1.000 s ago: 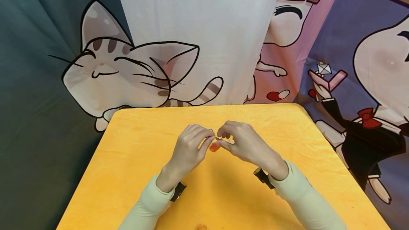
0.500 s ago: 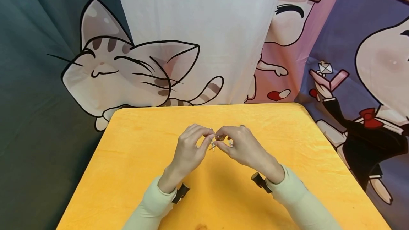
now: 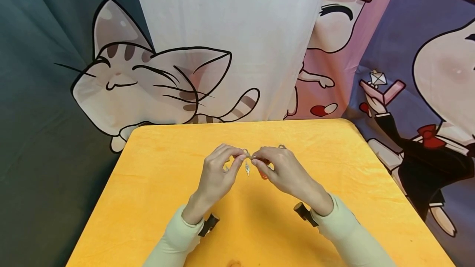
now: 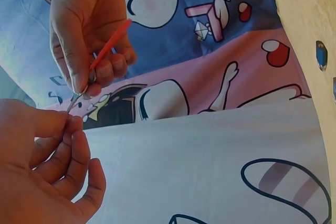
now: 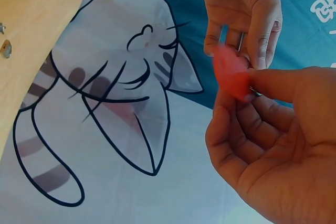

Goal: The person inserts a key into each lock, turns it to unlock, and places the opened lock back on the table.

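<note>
My left hand (image 3: 219,174) and right hand (image 3: 285,168) meet fingertip to fingertip over the yellow table (image 3: 167,176). Between them runs a thin metal piece (image 4: 75,99); the left thumb and index finger pinch one end. The right thumb and index finger pinch its other end, beside a flat red pendant-like piece (image 5: 231,73). Seen edge-on in the left wrist view, the red piece (image 4: 111,44) sticks out from the right fingers. A small silver ornament (image 3: 247,169) shows below the gap between the hands. The fingers hide most of the metal.
A small dark ring-like thing (image 3: 282,146) shows just behind the right hand. In the left wrist view a blue oval piece (image 4: 321,55) lies on the table, and the right wrist view has a small metallic piece (image 5: 6,49) there. Behind stands a printed cloth (image 3: 230,19).
The red piece has swung from between the hands to under the right hand, baring the silver ornament. The right fingers have shifted on the metal piece; the left hand stays nearly still.
</note>
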Demonstrator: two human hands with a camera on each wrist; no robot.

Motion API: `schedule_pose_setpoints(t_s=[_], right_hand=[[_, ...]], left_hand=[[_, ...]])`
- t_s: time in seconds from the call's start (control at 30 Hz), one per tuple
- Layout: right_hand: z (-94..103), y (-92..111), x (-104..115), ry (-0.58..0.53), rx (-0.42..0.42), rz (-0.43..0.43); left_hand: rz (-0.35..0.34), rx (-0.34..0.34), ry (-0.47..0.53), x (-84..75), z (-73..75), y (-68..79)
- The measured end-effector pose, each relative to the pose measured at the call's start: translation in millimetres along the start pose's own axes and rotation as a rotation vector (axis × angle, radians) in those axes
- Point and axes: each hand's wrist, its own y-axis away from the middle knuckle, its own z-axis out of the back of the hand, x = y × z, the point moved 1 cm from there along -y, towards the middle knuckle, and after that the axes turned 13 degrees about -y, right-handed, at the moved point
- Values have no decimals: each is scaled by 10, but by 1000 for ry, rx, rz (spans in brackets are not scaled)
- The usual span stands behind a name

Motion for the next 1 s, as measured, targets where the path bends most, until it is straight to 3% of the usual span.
schedule_pose_setpoints(t_s=[0.33,0.77,1.0], right_hand=[[16,54,-29,25,-35,36],[182,124,-54,43,-62,-43],[318,204,-103,87,-106,-45]], left_hand=[[18,22,15,14,-22,17],[4,53,-4,99,20,-104],[38,119,-75,176,-108,-178]])
